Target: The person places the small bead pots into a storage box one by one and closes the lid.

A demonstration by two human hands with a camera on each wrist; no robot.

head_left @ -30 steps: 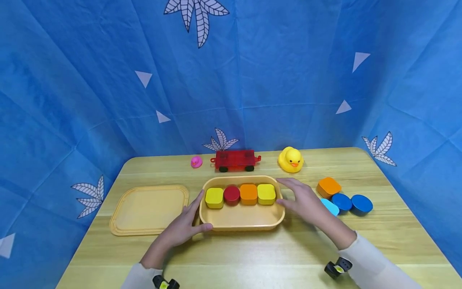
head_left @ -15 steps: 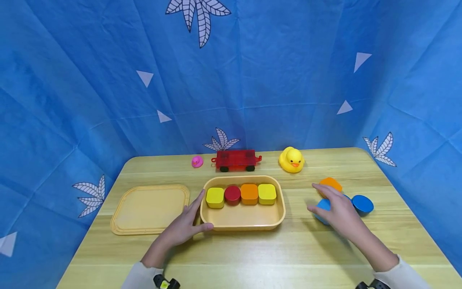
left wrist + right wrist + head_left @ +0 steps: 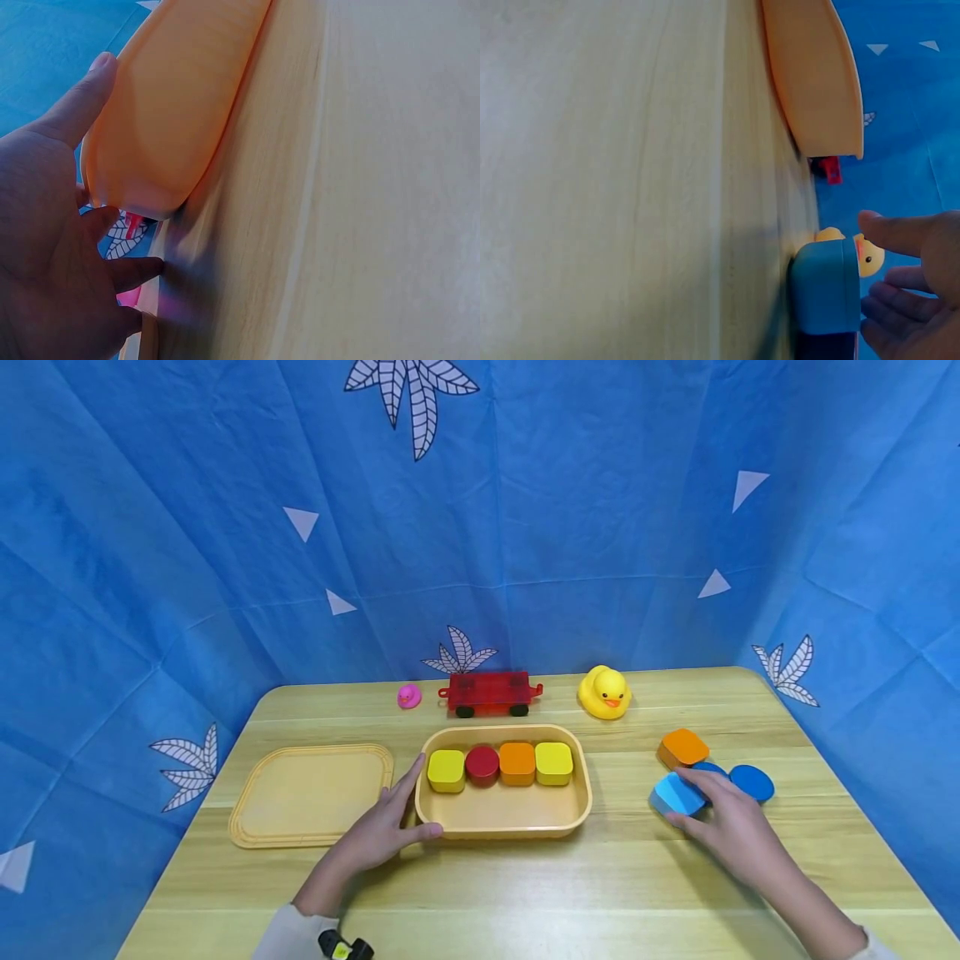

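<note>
A cream plastic tub stands mid-table. Along its back side lie a yellow block, a red round block, an orange block and a second yellow block. My left hand rests against the tub's left end, thumb at the front corner and fingers spread along the side. My right hand is at a light blue block, thumb and fingers apart at its right side. In the right wrist view, the thumb and fingers of my right hand stand beside the light blue block, not closed round it.
Behind the light blue block sit an orange block and two dark blue round blocks, one farther right. A cream lid lies left of the tub. Along the back stand a pink duck, a red wheeled cart and a yellow duck.
My right hand has left the tub's right end and moved right, then lower, to the light blue block. The left hand stays at the tub's left end.
</note>
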